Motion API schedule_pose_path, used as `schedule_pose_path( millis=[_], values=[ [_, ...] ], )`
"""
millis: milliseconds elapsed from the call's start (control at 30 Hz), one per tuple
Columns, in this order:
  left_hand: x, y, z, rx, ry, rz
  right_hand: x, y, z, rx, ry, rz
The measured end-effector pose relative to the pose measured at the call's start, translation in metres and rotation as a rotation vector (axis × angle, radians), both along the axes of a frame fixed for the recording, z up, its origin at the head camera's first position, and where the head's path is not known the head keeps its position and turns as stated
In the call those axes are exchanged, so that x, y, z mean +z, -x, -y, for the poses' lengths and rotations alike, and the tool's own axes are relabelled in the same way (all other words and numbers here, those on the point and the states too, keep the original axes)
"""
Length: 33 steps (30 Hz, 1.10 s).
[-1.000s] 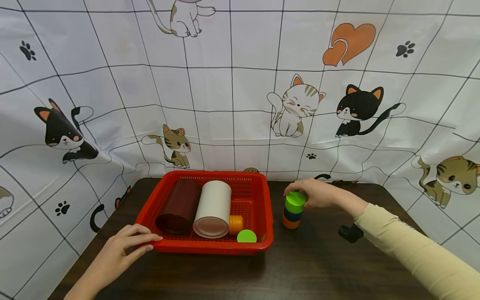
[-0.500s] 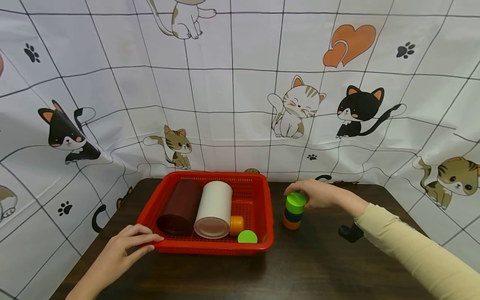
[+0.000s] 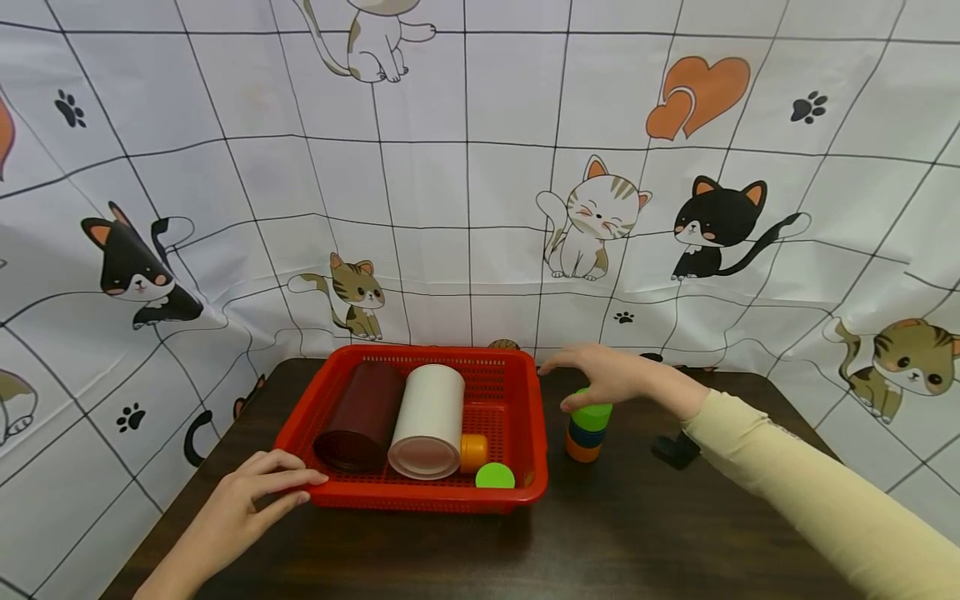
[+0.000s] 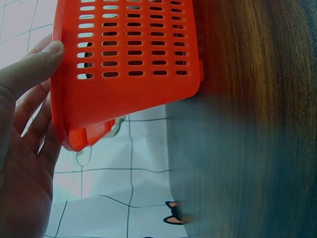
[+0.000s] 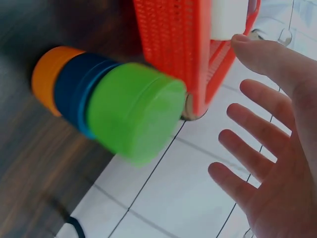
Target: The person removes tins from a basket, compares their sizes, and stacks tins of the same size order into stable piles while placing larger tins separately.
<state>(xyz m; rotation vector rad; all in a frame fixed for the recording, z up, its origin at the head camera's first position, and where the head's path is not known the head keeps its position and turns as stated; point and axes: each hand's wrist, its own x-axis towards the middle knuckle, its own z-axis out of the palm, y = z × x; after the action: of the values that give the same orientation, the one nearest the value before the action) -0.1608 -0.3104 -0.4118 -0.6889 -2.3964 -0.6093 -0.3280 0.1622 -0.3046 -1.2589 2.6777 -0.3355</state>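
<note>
My left hand (image 3: 242, 510) pinches the front left corner of a red plastic basket (image 3: 420, 497); in the left wrist view the thumb lies on the rim with the fingers behind it. Inside lie a dark maroon cylinder (image 3: 363, 417), a white cylinder (image 3: 429, 414), a small orange round piece (image 3: 473, 452) and a small green one (image 3: 495, 476). Right of the basket stands a stack of small round pieces (image 3: 585, 435), orange at the bottom, dark blue between, green on top. My right hand (image 3: 611, 377), fingers spread, is behind and above the stack; the right wrist view shows it apart from the green top (image 5: 136, 111).
Everything stands on a dark wooden table (image 3: 600, 542). A white sheet (image 3: 502, 183) printed with cats and grid lines hangs behind and on both sides. A black object (image 3: 677, 451) shows beneath the right forearm.
My right hand has let go of the green top of the stack and moved up and left toward the basket. The stack stays standing. The left hand keeps its place at the basket corner.
</note>
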Motion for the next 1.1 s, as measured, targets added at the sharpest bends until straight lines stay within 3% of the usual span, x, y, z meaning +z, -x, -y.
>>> schedule_pose_path(
  millis=[467,800,1100],
  values=[
    [-0.001,0.0,0.001,-0.017,-0.009,-0.013,0.005,0.003,0.066,0.097,-0.13,-0.031],
    [-0.001,0.001,-0.001,-0.02,-0.009,-0.016,0.001,0.01,0.096,0.072,-0.19,0.05],
    [-0.001,0.0,0.0,-0.017,-0.009,-0.014,-0.007,0.015,0.115,0.099,-0.235,0.043]
  ],
)
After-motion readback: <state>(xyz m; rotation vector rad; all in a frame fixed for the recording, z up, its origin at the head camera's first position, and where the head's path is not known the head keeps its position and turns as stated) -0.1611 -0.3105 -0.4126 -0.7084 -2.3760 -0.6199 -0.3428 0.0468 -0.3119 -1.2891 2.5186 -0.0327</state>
